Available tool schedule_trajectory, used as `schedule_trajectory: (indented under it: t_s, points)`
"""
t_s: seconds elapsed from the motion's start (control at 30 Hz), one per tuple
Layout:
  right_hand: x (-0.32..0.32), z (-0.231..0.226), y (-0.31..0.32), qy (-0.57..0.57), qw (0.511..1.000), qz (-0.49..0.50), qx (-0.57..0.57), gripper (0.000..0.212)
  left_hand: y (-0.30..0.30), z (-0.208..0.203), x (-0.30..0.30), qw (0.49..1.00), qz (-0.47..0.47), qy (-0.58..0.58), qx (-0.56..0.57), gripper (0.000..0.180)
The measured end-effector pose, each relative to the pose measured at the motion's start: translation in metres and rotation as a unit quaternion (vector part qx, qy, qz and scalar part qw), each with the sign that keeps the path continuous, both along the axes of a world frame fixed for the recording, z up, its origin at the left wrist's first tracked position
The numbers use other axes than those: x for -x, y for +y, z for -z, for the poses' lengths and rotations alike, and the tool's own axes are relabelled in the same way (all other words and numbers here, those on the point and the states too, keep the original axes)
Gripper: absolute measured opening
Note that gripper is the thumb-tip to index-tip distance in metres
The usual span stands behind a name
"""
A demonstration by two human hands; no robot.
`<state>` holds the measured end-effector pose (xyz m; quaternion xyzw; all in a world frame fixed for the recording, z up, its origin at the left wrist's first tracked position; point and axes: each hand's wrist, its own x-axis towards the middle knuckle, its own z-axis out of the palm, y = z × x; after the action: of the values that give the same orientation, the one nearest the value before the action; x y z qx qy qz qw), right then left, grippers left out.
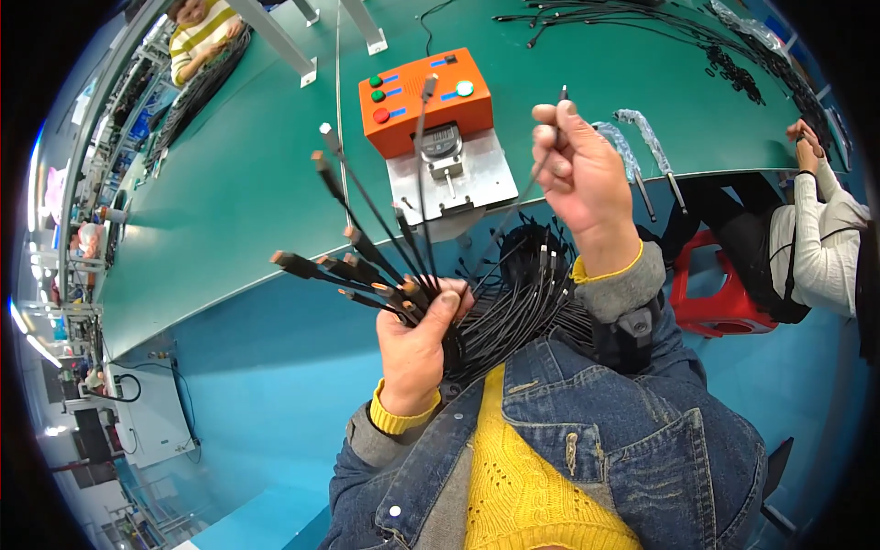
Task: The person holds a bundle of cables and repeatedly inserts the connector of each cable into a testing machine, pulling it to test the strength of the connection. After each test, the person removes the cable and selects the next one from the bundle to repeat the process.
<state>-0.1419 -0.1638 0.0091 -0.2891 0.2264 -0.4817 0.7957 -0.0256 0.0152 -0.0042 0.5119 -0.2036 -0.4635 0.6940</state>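
My left hand (417, 344) is closed around a bunch of black cables, whose plug ends (353, 261) fan out above the fist toward the table. Raised to the right, my right hand (584, 165) pinches one black cable close to its small connector (564, 93), which points up. That cable runs down toward the bunch. A thick coil of black cables (527, 316) lies against my front, below and between my hands. Beyond the hands stands an orange box (426, 101) with green and red buttons, a lit round button and a small digital gauge (440, 142) on a metal plate (467, 179).
A green table (266, 174) spans the far side. Two plastic-wrapped rods (646, 137) overhang its edge on the right. More black cables (623, 23) lie at the back right. A person sits at the right by a red stool (720, 289); another person works at the far left.
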Motion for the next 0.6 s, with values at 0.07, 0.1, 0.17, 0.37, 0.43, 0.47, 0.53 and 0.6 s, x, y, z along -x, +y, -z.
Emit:
schedule_trajectory:
  t_s: [0.07, 0.1, 0.17, 0.37, 0.43, 0.47, 0.53, 0.6]
  points:
    - [0.010, 0.015, -0.002, -0.049, 0.998, -0.036, -0.007, 0.028, -0.002, -0.002, -0.004, 0.998, -0.058, -0.021, 0.025, 0.008]
    - [0.011, 0.020, -0.002, -0.074, 0.996, -0.054, -0.010, 0.026, 0.001, -0.001, -0.007, 0.998, -0.061, -0.021, 0.022, 0.008]
    - [0.010, 0.027, 0.007, 0.005, 0.998, -0.059, -0.010, 0.024, 0.007, 0.003, -0.015, 0.996, -0.073, 0.004, 0.050, 0.008]
    - [-0.021, 0.072, 0.063, 0.213, 0.950, -0.229, -0.004, 0.016, 0.009, 0.007, -0.015, 0.996, -0.069, -0.001, 0.055, 0.007]
    - [-0.027, 0.079, 0.066, 0.226, 0.952, -0.205, 0.024, 0.016, 0.010, 0.008, -0.014, 0.997, -0.061, -0.006, 0.054, 0.007]
    - [-0.029, 0.081, 0.065, 0.238, 0.953, -0.179, 0.055, 0.016, 0.009, 0.008, -0.014, 0.997, -0.057, -0.009, 0.054, 0.007]
    - [-0.034, 0.081, 0.063, 0.251, 0.952, -0.153, 0.085, 0.016, 0.008, 0.008, -0.014, 0.997, -0.057, -0.010, 0.054, 0.008]
    - [-0.038, 0.080, 0.060, 0.259, 0.952, -0.139, 0.078, 0.017, 0.008, 0.008, -0.015, 0.997, -0.059, -0.012, 0.053, 0.008]
